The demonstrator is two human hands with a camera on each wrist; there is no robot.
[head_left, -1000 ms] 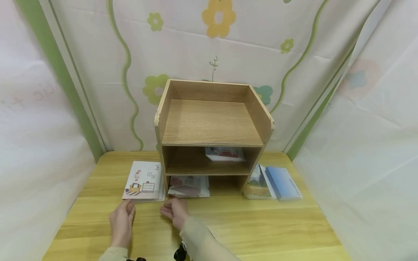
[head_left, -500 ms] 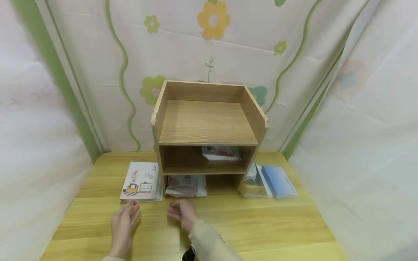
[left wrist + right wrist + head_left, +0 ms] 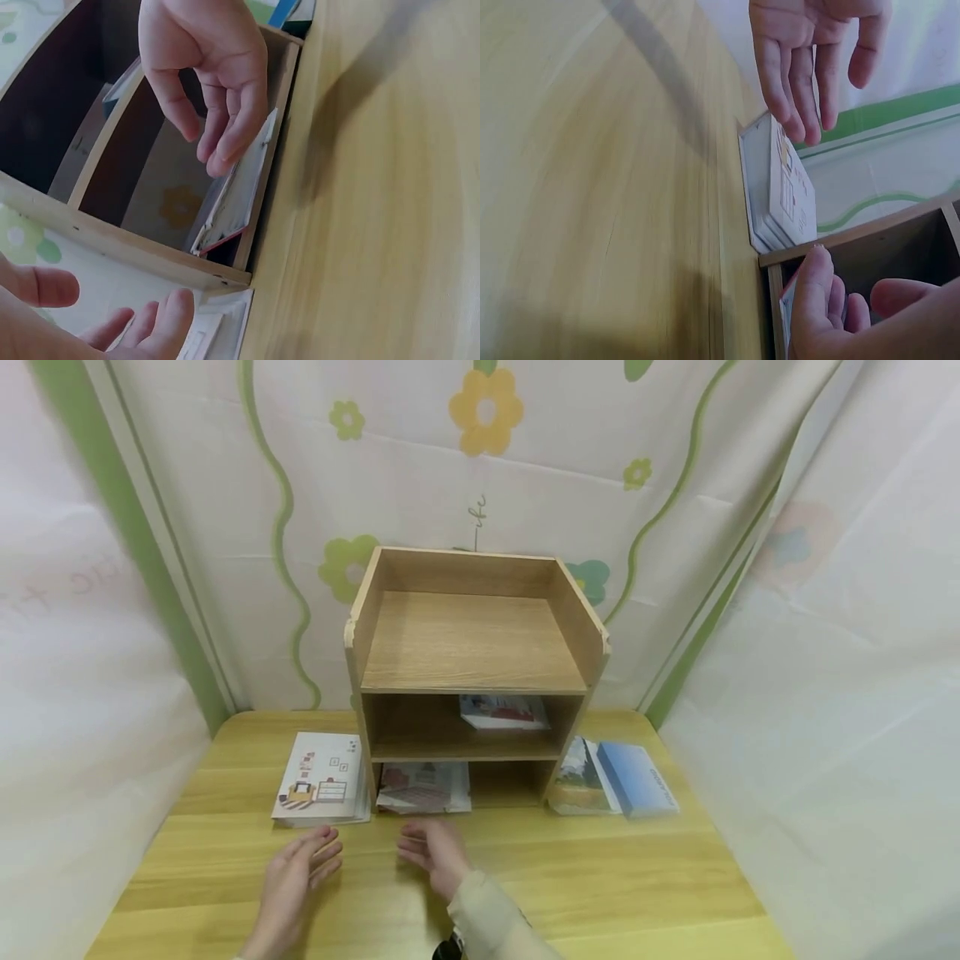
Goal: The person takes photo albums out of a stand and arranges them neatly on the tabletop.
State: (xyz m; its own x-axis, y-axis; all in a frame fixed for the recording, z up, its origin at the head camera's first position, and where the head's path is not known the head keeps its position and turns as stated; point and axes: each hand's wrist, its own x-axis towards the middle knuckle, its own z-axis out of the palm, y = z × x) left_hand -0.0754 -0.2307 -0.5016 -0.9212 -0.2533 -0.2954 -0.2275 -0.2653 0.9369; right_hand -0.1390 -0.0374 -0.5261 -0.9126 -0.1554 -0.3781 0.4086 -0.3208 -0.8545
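Observation:
My left hand [image 3: 292, 878] hovers over the table just in front of a stack of white books [image 3: 321, 777], whose top cover shows a drawn room with furniture. Its fingers are relaxed and hold nothing. My right hand [image 3: 441, 857] faces it, fingers loosely bent, before the shelf's bottom compartment. Inside that compartment lies a thin book [image 3: 424, 787], pushed to the left side, with a worn white edge in the left wrist view. Both wrist views show the two hands apart, with empty space between their fingers. The books stand behind the left hand [image 3: 810, 67] in the right wrist view.
A wooden shelf unit [image 3: 465, 639] stands at the table's back. Another book [image 3: 504, 712] lies in its middle compartment. To its right are a book with a painted landscape [image 3: 581, 781] and a blue box-like book [image 3: 637, 779]. Printed curtains [image 3: 420, 477] hang behind the wooden table [image 3: 600, 885].
My left hand has drawn off the front edge of the white books and moved right. The right hand has shifted slightly right. The books stay in place while the head view moves a little.

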